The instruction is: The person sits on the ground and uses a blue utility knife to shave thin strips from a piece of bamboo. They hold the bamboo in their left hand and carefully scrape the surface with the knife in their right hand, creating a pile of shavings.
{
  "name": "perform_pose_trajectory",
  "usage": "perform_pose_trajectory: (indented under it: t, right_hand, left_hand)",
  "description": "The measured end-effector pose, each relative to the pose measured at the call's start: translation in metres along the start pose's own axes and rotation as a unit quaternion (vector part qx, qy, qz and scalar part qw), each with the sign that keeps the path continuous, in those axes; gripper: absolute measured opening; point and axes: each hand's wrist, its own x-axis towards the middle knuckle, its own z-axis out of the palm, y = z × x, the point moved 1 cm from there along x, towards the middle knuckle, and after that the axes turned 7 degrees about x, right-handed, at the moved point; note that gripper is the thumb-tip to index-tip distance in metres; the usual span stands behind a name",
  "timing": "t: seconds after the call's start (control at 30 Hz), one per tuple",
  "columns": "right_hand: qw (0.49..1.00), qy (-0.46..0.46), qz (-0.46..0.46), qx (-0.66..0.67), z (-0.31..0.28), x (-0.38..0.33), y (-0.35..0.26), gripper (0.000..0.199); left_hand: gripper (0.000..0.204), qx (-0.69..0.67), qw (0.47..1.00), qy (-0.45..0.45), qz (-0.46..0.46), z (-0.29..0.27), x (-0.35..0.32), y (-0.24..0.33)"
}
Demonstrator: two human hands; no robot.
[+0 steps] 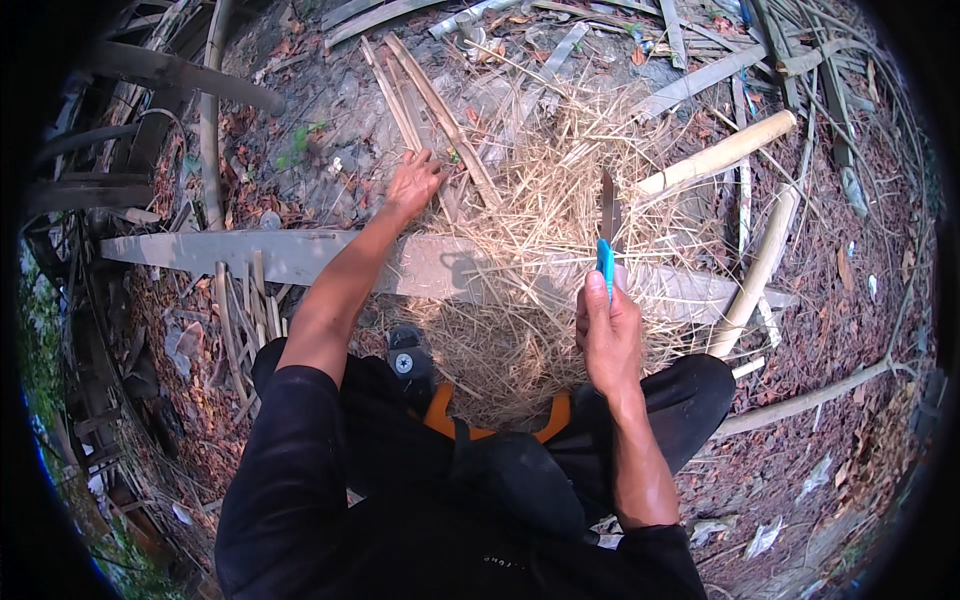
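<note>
My right hand (610,345) is closed round the teal handle of a knife (605,255), its dark narrow blade pointing away from me over the straw-like shavings. Farther off to the left, my left hand (414,184) reaches out with its fingers apart, over the near end of a split bamboo strip (393,100). Whether its fingertips touch the strip is hard to make out. Just right of that hand lies another long bamboo strip (445,115). A heap of pale thin bamboo shavings (570,180) spreads between both hands and toward my legs.
A long grey board (250,257) lies crosswise before me, partly under shavings. Bamboo poles (720,155) rest at the right. Short sticks (258,290) stand near my left knee. An orange seat edge (440,410) shows between my legs. Scrap wood (700,85) lies at the back.
</note>
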Motion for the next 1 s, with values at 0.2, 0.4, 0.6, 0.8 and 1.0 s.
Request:
perform_pose_trajectory:
  t: [0.2, 0.4, 0.6, 0.8, 1.0]
  right_hand:
    - [1.000, 0.005, -0.020, 0.015, 0.003, -0.011, -0.009, 0.045]
    - [0.999, -0.012, -0.037, -0.011, 0.012, -0.024, -0.015, 0.045]
    - [0.999, -0.005, -0.042, -0.026, 0.013, -0.032, -0.026, 0.045]
    - [0.999, -0.019, -0.041, -0.028, 0.006, -0.041, -0.029, 0.045]
    - [0.997, -0.019, -0.064, -0.046, 0.006, -0.042, -0.031, 0.045]
  left_hand:
    - [0.016, 0.005, 0.979, 0.196, -0.048, -0.063, -0.017, -0.074]
    - [0.039, -0.036, 0.966, 0.225, -0.124, -0.139, -0.026, -0.148]
    - [0.032, -0.107, 0.980, 0.162, 0.045, -0.161, -0.037, -0.089]
    - [0.024, -0.039, 0.989, 0.025, 0.141, -0.129, -0.066, -0.010]
    - [0.038, -0.094, 0.979, -0.035, -0.179, -0.125, -0.056, -0.016]
